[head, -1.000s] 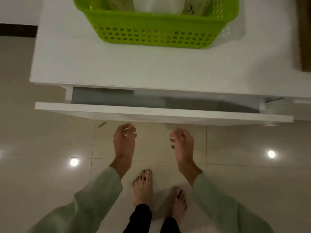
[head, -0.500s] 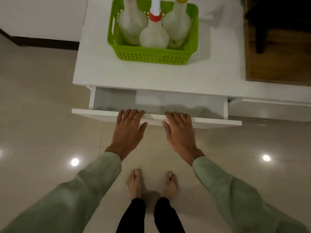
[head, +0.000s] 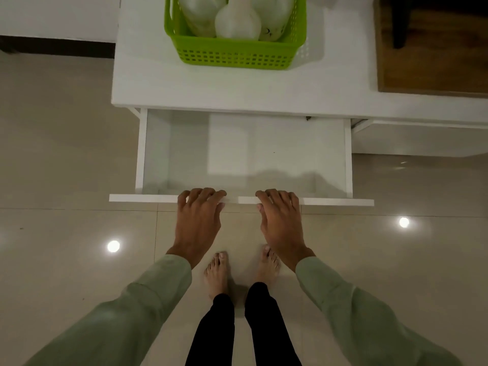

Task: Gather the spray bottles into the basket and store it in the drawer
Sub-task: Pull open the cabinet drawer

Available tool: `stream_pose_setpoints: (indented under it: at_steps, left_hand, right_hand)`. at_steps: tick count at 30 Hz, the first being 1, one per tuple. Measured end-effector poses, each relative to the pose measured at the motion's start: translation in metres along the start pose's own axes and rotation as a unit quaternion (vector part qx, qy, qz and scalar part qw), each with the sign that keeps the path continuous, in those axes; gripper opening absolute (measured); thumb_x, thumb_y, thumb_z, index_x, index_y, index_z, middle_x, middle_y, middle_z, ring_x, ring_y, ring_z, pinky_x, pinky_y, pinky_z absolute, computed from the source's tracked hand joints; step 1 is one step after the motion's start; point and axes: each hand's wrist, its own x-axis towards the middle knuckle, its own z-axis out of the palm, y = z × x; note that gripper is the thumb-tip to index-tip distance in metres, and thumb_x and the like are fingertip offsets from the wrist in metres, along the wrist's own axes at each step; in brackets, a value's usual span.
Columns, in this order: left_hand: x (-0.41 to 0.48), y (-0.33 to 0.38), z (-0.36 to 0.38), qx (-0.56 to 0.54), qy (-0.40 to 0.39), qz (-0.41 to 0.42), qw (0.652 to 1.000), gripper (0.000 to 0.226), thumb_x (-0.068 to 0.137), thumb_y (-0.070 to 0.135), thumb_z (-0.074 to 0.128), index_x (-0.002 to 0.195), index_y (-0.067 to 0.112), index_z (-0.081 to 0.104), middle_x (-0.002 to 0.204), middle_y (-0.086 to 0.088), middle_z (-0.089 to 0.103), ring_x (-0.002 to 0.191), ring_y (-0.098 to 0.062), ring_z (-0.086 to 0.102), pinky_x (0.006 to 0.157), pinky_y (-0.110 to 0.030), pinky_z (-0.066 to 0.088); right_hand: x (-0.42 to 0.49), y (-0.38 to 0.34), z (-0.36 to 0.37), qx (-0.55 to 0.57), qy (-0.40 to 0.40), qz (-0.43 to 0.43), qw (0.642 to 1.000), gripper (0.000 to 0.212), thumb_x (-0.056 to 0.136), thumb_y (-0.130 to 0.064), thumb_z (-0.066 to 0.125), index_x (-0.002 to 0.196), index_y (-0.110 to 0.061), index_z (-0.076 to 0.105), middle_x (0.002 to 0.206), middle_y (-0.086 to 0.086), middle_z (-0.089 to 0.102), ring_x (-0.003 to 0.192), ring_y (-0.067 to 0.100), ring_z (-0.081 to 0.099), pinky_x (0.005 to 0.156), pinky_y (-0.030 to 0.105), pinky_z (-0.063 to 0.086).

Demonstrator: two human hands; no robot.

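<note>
A green slotted basket [head: 235, 56] stands on the white cabinet top [head: 158, 83], holding three pale spray bottles [head: 237, 23] whose tops are cut off by the frame edge. Below it the white drawer [head: 264, 154] is pulled far out and its inside is bare. My left hand [head: 198, 220] and my right hand [head: 281, 220] both grip the drawer's front panel [head: 142, 198], fingers curled over its top edge.
A wooden surface [head: 433, 62] with a dark leg lies at the upper right. A lower white shelf [head: 417, 138] extends right of the drawer. My bare feet [head: 219, 273] stand on the glossy tiled floor just in front of the drawer.
Both hands rose from below the drawer front, took hold of its top edge, and the drawer has slid much farther out toward me.
</note>
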Motion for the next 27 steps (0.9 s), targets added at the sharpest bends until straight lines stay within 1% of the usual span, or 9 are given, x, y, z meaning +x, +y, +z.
stream_pose_setpoints:
  at_steps: [5, 8, 11, 13, 15, 18, 22, 25, 27]
  left_hand:
    - [-0.019, 0.002, 0.004, -0.012, -0.007, -0.009, 1.0, 0.025, 0.092, 0.018, 0.064, 0.116, 0.021, 0.07, 0.111, 0.0, 0.072, 0.11, -0.025, 0.064, 0.102, -0.044, 0.041]
    - [-0.024, 0.0, 0.003, -0.021, -0.042, -0.007, 0.999, 0.031, 0.094, 0.022, 0.06, 0.125, 0.023, 0.065, 0.12, 0.002, 0.069, 0.117, -0.022, 0.06, 0.106, -0.042, 0.037]
    - [-0.021, -0.005, -0.001, -0.043, -0.095, 0.011, 0.994, 0.039, 0.098, 0.03, 0.054, 0.137, 0.025, 0.054, 0.132, 0.004, 0.063, 0.124, -0.019, 0.056, 0.11, -0.038, 0.033]
    - [-0.014, -0.008, -0.01, -0.093, -0.128, 0.017, 0.987, 0.043, 0.099, 0.037, 0.051, 0.141, 0.026, 0.05, 0.137, 0.004, 0.061, 0.124, -0.019, 0.056, 0.109, -0.039, 0.037]
    - [0.002, -0.008, -0.027, -0.167, -0.127, -0.003, 0.978, 0.046, 0.098, 0.041, 0.052, 0.141, 0.024, 0.05, 0.137, 0.001, 0.06, 0.123, -0.02, 0.058, 0.106, -0.041, 0.044]
    - [0.034, -0.008, -0.06, -0.236, -0.038, -0.031, 0.97, 0.044, 0.097, 0.041, 0.054, 0.137, 0.024, 0.054, 0.131, 0.001, 0.063, 0.114, -0.017, 0.061, 0.098, -0.039, 0.05]
    - [0.093, 0.005, -0.11, -0.308, 0.09, -0.03, 0.947, 0.035, 0.096, 0.034, 0.059, 0.129, 0.021, 0.061, 0.124, 0.003, 0.066, 0.107, -0.015, 0.062, 0.09, -0.036, 0.052]
    - [0.137, 0.014, -0.141, -0.354, 0.204, -0.038, 0.912, 0.031, 0.095, 0.028, 0.06, 0.124, 0.017, 0.063, 0.124, 0.002, 0.065, 0.105, -0.015, 0.063, 0.088, -0.031, 0.051]
    - [0.164, 0.013, -0.155, -0.371, 0.275, -0.071, 0.884, 0.034, 0.095, 0.028, 0.059, 0.127, 0.016, 0.059, 0.126, 0.001, 0.061, 0.107, -0.015, 0.061, 0.09, -0.034, 0.051]
  right_hand:
    - [-0.019, -0.003, 0.0, 0.003, -0.004, 0.005, 1.0, 0.025, 0.097, -0.013, 0.054, 0.118, -0.014, 0.065, 0.109, 0.003, 0.067, 0.102, 0.027, 0.06, 0.097, 0.043, 0.044]
    - [-0.025, -0.004, -0.005, 0.013, -0.021, 0.011, 1.0, 0.026, 0.096, -0.018, 0.052, 0.117, -0.014, 0.066, 0.109, 0.003, 0.068, 0.103, 0.027, 0.061, 0.097, 0.043, 0.044]
    - [-0.023, -0.006, -0.014, 0.03, -0.08, 0.023, 0.996, 0.032, 0.095, -0.033, 0.054, 0.119, -0.017, 0.066, 0.114, 0.0, 0.068, 0.107, 0.024, 0.061, 0.1, 0.041, 0.041]
    - [-0.015, -0.009, -0.023, 0.075, -0.119, 0.05, 0.989, 0.041, 0.093, -0.046, 0.056, 0.123, -0.02, 0.064, 0.118, -0.003, 0.069, 0.109, 0.02, 0.061, 0.098, 0.038, 0.041]
    - [0.004, -0.013, -0.04, 0.155, -0.109, 0.1, 0.977, 0.044, 0.091, -0.055, 0.057, 0.123, -0.025, 0.063, 0.116, -0.008, 0.069, 0.107, 0.015, 0.062, 0.093, 0.036, 0.047]
    - [0.044, -0.019, -0.073, 0.247, -0.023, 0.146, 0.958, 0.039, 0.089, -0.057, 0.059, 0.118, -0.032, 0.063, 0.112, -0.015, 0.069, 0.101, 0.008, 0.064, 0.085, 0.037, 0.055]
    - [0.11, -0.022, -0.123, 0.361, 0.089, 0.149, 0.916, 0.028, 0.091, -0.047, 0.065, 0.114, -0.031, 0.065, 0.11, -0.016, 0.067, 0.1, 0.009, 0.064, 0.085, 0.045, 0.056]
    - [0.159, -0.018, -0.151, 0.381, 0.163, 0.137, 0.9, 0.032, 0.091, -0.036, 0.068, 0.12, -0.024, 0.062, 0.118, -0.011, 0.062, 0.106, 0.012, 0.06, 0.086, 0.044, 0.054]
    - [0.187, -0.012, -0.162, 0.378, 0.205, 0.145, 0.891, 0.039, 0.09, -0.032, 0.069, 0.126, -0.021, 0.055, 0.125, -0.007, 0.055, 0.113, 0.016, 0.056, 0.091, 0.044, 0.052]
